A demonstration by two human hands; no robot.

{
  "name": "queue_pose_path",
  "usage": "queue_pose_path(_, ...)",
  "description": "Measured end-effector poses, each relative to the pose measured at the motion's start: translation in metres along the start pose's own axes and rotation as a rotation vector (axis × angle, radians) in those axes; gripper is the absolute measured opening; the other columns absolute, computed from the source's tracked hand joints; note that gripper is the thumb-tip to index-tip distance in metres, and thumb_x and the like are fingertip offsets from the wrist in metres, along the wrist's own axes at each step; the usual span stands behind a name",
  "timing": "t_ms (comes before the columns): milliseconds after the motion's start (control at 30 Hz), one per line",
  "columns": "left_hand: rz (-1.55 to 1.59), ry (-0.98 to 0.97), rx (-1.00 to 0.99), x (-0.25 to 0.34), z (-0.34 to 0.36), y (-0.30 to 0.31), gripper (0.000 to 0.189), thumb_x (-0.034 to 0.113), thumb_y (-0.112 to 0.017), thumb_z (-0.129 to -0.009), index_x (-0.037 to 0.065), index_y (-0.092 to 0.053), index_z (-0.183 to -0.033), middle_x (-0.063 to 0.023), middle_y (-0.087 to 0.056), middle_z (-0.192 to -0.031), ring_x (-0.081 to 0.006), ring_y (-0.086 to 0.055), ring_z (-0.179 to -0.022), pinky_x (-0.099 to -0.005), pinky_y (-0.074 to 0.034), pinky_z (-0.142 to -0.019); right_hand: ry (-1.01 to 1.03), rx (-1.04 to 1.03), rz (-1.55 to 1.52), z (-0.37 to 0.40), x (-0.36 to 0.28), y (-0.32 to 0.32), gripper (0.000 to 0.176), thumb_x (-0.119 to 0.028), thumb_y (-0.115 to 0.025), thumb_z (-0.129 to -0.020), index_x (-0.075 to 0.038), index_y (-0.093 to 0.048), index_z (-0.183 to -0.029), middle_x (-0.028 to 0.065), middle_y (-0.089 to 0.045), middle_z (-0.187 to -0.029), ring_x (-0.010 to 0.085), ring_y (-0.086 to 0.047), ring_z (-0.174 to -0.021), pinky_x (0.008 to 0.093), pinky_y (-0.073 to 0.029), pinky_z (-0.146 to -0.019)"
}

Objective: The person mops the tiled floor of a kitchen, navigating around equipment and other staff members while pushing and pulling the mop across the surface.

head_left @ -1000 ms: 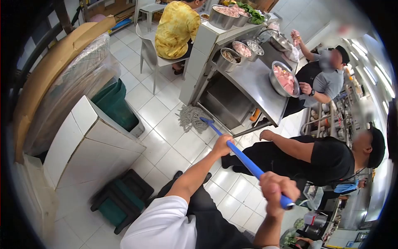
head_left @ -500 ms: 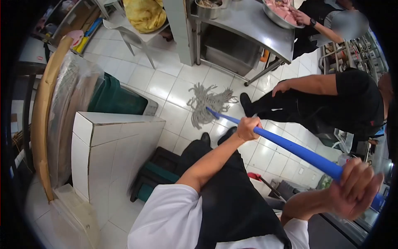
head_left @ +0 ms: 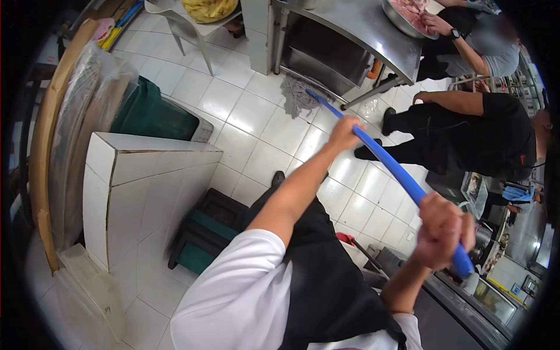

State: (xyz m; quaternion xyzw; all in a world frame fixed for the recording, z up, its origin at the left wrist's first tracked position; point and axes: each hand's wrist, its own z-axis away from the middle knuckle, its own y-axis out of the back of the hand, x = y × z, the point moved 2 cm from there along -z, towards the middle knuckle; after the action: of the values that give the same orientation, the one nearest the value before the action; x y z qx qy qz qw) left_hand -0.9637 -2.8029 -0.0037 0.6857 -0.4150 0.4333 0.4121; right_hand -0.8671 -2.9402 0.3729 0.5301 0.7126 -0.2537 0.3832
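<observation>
My left hand (head_left: 345,133) is closed around the middle of a blue mop handle (head_left: 389,164). Farther up the same handle, near its top end at the right, my right hand (head_left: 441,228) is wrapped around it. The handle slants down and away to a grey string mop head (head_left: 300,98), which lies on the white tiled floor (head_left: 256,153) against the lower edge of a steel table (head_left: 350,24). The mop strands are bunched by the table's lower shelf.
A person in black (head_left: 484,137) stands at the right, feet near the handle. Another person's hands touch a bowl of meat (head_left: 402,20). A tiled low wall (head_left: 157,175), green bin (head_left: 157,114), black-green crates (head_left: 204,233) and white chair (head_left: 192,32) are on the left.
The mop head has moved forward across the floor to the table's edge. My right hand has moved left and forward with the handle. The person in black has shifted their feet rightward.
</observation>
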Motion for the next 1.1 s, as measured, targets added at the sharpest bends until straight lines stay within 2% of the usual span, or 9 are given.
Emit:
queue_pose_path(133, 0.069, -0.068, -0.146, 0.055, 0.025, -0.005, 0.019, 0.015, -0.076, -0.075, 0.009, -0.062, -0.063, -0.0147, -0.067, -0.073, -0.0371, -0.066, -0.076, -0.0469, -0.050, -0.073, 0.007, 0.085, -0.031, -0.011, -0.047, 0.063, 0.033, -0.012, -0.041, -0.103, -0.008, -0.036, -0.070, 0.0019, -0.033, -0.056, 0.0109, -0.029, -0.045, 0.0310, -0.030, -0.046)
queue_pose_path(233, -0.074, 0.073, -0.406, 0.088, 0.058, -0.001, 0.015, 0.018, -0.074, -0.071, 0.008, -0.064, -0.067, -0.0171, -0.065, -0.072, -0.0403, -0.066, -0.078, -0.0499, -0.051, -0.072, -0.017, 0.299, 0.016, -0.009, -0.078, 0.101, 0.039, -0.018, -0.043, -0.106, -0.013, -0.032, -0.070, -0.0011, -0.027, -0.057, 0.0090, -0.027, -0.047, 0.0292, -0.030, -0.046)
queue_pose_path(333, -0.170, 0.034, -0.567, 0.101, 0.098, 0.012, 0.021, 0.026, -0.075, -0.074, 0.010, -0.063, -0.068, -0.0153, -0.066, -0.072, -0.0404, -0.066, -0.080, -0.0509, -0.051, -0.076, -0.025, 0.736, 0.115, 0.001, -0.085, 0.121, 0.043, -0.025, -0.047, -0.108, -0.016, -0.030, -0.070, -0.0008, -0.026, -0.055, 0.0085, -0.024, -0.044, 0.0294, -0.030, -0.043)
queue_pose_path(567, -0.248, 0.236, -0.860, 0.099, 0.155, 0.075, 0.021, 0.028, -0.071, -0.076, 0.007, -0.071, -0.072, -0.0202, -0.070, -0.077, -0.0410, -0.068, -0.081, -0.0503, -0.054, -0.076, -0.084, 0.795, 0.023, 0.005, -0.043, 0.105, 0.041, -0.028, -0.049, -0.109, -0.014, -0.036, -0.073, -0.0022, -0.029, -0.056, 0.0060, -0.026, -0.040, 0.0231, -0.027, -0.038)
queue_pose_path(700, -0.208, 0.237, -0.881, 0.098, 0.143, 0.087, 0.025, 0.032, -0.070, -0.076, 0.007, -0.070, -0.069, -0.0202, -0.070, -0.075, -0.0415, -0.068, -0.075, -0.0519, -0.054, -0.071, -0.085, 0.575, -0.286, -0.017, -0.025, 0.139, 0.039, -0.027, -0.053, -0.108, -0.014, -0.037, -0.075, -0.0023, -0.029, -0.056, 0.0052, -0.026, -0.040, 0.0229, -0.026, -0.037)
queue_pose_path(767, -0.266, 0.108, -0.762, 0.115, 0.120, 0.078, 0.027, 0.032, -0.068, -0.078, 0.008, -0.066, -0.067, -0.0190, -0.069, -0.073, -0.0414, -0.068, -0.076, -0.0530, -0.054, -0.071, 0.047, 0.253, -0.421, -0.041, -0.044, 0.144, 0.037, -0.026, -0.055, -0.107, -0.014, -0.038, -0.076, -0.0020, -0.030, -0.058, 0.0050, -0.026, -0.041, 0.0240, -0.025, -0.038)
queue_pose_path(867, -0.164, -0.073, -0.567, 0.154, 0.071, 0.061, 0.021, 0.026, -0.068, -0.080, 0.011, -0.061, -0.067, -0.0157, -0.066, -0.069, -0.0420, -0.065, -0.070, -0.0513, -0.052, -0.065, 0.157, 0.131, -0.514, -0.091, -0.077, 0.178, 0.032, -0.023, -0.054, -0.105, -0.012, -0.038, -0.080, -0.0001, -0.036, -0.067, 0.0070, -0.027, -0.046, 0.0228, -0.028, -0.043)
queue_pose_path(1033, -0.041, -0.253, -0.473, 0.203, -0.019, 0.000, 0.015, 0.019, -0.070, -0.077, 0.011, -0.061, -0.069, -0.0141, -0.062, -0.065, -0.0410, -0.063, -0.069, -0.0506, -0.049, -0.063, 0.432, 0.682, 0.513, -0.162, -0.118, 0.248, 0.025, -0.009, -0.056, -0.098, -0.009, -0.039, -0.080, 0.0056, -0.033, -0.067, 0.0114, -0.037, -0.052, 0.0246, -0.034, -0.048)
queue_pose_path(1100, -0.068, -0.210, -0.479, 0.191, -0.052, -0.044, 0.014, 0.020, -0.070, -0.078, 0.010, -0.061, -0.072, -0.0143, -0.063, -0.068, -0.0403, -0.064, -0.072, -0.0500, -0.050, -0.065, 0.271, 0.216, 0.075, -0.195, -0.101, 0.302, 0.015, -0.012, -0.055, -0.098, -0.003, -0.048, -0.090, 0.0047, -0.037, -0.070, 0.0101, -0.035, -0.053, 0.0242, -0.032, -0.050)
